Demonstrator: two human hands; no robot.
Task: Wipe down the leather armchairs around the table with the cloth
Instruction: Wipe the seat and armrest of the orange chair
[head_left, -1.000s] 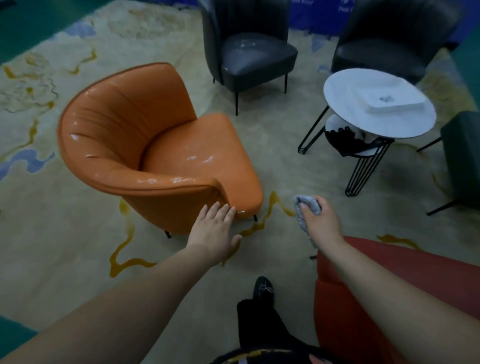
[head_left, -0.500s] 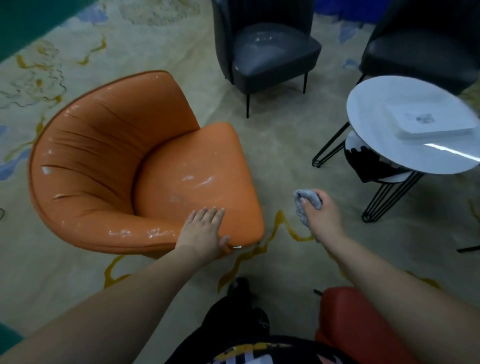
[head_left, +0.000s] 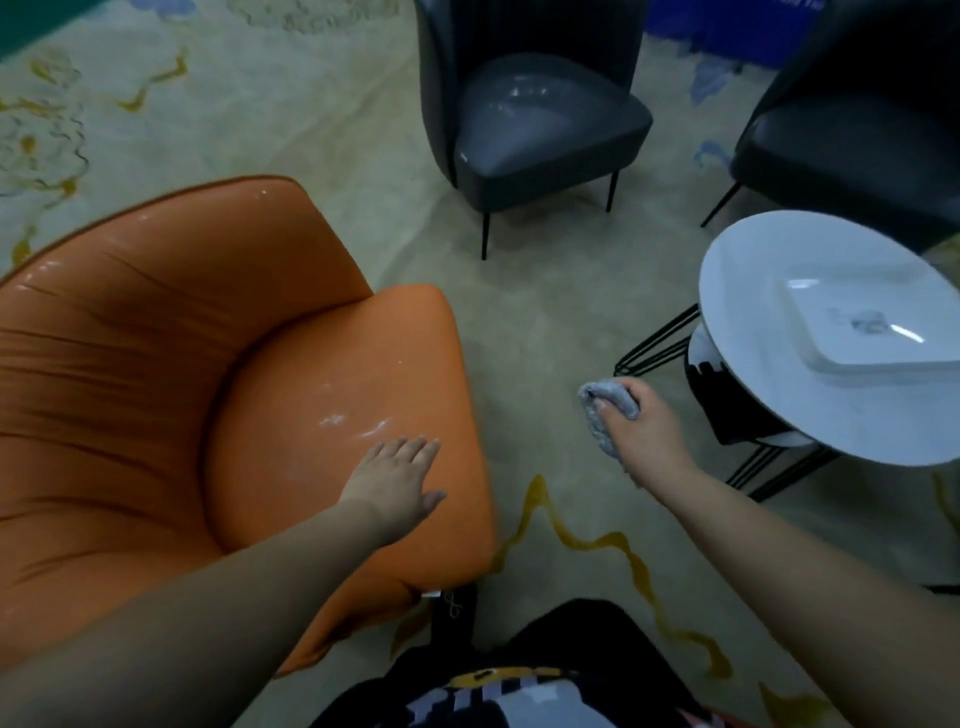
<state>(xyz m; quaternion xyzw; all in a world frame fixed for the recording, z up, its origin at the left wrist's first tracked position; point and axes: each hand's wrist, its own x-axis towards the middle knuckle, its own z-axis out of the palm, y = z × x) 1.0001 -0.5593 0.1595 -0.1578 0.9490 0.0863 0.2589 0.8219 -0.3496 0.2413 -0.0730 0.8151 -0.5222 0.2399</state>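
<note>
Nearest us, we see the left hand (head_left: 397, 480) laid flat on the seat of the orange armchair (head_left: 171, 395), fingers (head_left: 415, 449) straight and holding nothing. White smears show on the seat just beyond them. The right hand (head_left: 641, 434) is over the carpet (head_left: 545, 338), between this chair and the round white surface (head_left: 748, 364), its fingers curled tight around the bunched grey cloth (head_left: 605, 410). On that surface sits a white square tray (head_left: 831, 358) with a small greyish smudge inside; we cannot tell what it is. Farther off stand a grey armchair (head_left: 535, 119) and a second dark armchair (head_left: 857, 130).
</note>
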